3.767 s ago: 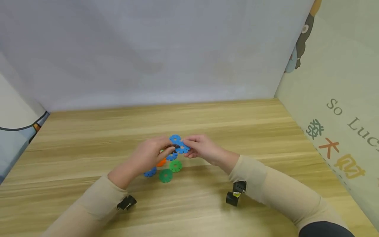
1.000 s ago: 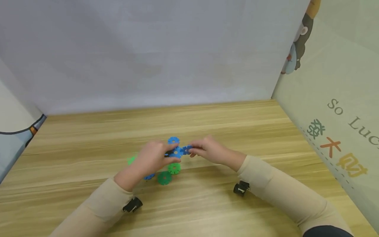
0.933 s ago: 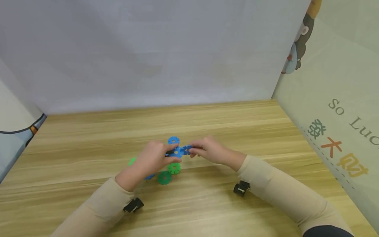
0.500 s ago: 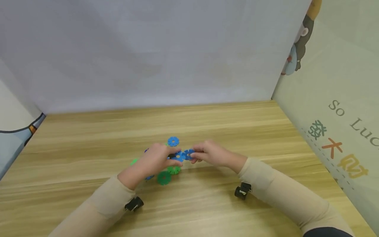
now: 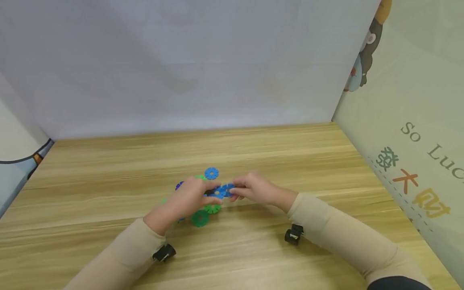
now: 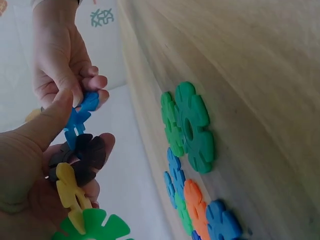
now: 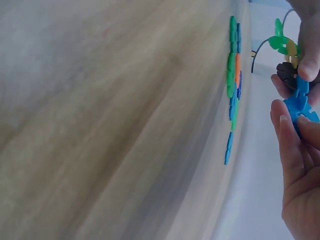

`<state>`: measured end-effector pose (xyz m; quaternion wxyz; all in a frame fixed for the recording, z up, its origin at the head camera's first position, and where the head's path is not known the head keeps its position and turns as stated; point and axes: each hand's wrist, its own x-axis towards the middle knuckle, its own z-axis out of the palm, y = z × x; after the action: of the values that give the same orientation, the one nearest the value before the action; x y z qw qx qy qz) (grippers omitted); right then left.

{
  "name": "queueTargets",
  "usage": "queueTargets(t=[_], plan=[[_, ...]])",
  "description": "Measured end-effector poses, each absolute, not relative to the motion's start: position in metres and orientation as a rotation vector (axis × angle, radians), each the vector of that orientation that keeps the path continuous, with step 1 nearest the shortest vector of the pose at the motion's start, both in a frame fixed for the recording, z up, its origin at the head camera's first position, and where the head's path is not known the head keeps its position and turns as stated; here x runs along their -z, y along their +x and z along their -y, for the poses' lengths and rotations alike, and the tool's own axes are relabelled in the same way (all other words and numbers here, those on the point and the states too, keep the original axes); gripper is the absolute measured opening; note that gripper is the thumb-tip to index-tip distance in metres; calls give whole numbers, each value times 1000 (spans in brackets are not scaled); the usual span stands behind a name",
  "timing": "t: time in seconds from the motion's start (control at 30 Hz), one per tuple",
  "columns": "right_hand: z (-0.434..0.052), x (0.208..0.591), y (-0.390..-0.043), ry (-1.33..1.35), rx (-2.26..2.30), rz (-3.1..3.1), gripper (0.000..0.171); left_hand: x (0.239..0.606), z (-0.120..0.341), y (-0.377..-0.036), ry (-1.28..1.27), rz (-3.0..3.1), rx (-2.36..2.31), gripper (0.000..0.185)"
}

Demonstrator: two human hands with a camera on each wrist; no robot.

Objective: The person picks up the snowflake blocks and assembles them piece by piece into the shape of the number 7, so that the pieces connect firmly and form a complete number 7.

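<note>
My left hand (image 5: 183, 197) holds a short chain of slotted plastic snowflake discs. In the left wrist view the chain runs from a green disc (image 6: 102, 227) through a yellow disc (image 6: 69, 192) and black discs (image 6: 91, 159) to a blue disc (image 6: 75, 121). The left thumb and fingers grip the chain near its black and blue part. My right hand (image 5: 260, 189) pinches another blue disc (image 7: 295, 111) against the chain's blue end. Edges of the two blue discs meet at an angle; how deep their slots sit is unclear.
Loose discs lie on the wooden table (image 5: 253, 249) below the hands: dark green (image 5: 200, 218), light green (image 5: 213, 209), blue (image 5: 212, 173), purple (image 5: 179, 185) and orange (image 6: 196, 207). The left hand partly covers them. A pale wall (image 5: 203, 72) stands behind.
Since the oldest frame, the right hand has come to hold a further blue disc, while the left hand's grip has moved to the first. Lately both hands have lowered slightly, and the blue discs' angle has changed.
</note>
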<state>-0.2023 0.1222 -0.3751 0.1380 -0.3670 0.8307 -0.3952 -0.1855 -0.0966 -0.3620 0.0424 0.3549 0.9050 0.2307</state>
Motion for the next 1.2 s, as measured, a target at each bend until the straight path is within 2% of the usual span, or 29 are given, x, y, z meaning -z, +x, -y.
queueTargets(t=[0.13, 0.3, 0.5, 0.7, 1.0, 1.2], plan=[[-123, 377, -203, -1063, 1103, -2418, 13, 362, 94, -185, 1093, -2807, -631, 37], [-124, 381, -203, -1017, 1086, -2432, 16, 362, 92, -183, 1036, -2859, -561, 46], [-126, 383, -201, -850, 1175, -2384, 19, 365, 83, -179, 1087, -2897, -609, 33], [-124, 386, -200, -772, 1249, -2348, 19, 370, 77, -175, 1083, -3012, -578, 28], [-121, 389, -203, -918, 935, -2410, 23, 367, 87, -167, 901, -3120, -522, 32], [-108, 389, -201, -1030, 690, -2449, 30, 365, 91, -162, 889, -3160, -493, 36]])
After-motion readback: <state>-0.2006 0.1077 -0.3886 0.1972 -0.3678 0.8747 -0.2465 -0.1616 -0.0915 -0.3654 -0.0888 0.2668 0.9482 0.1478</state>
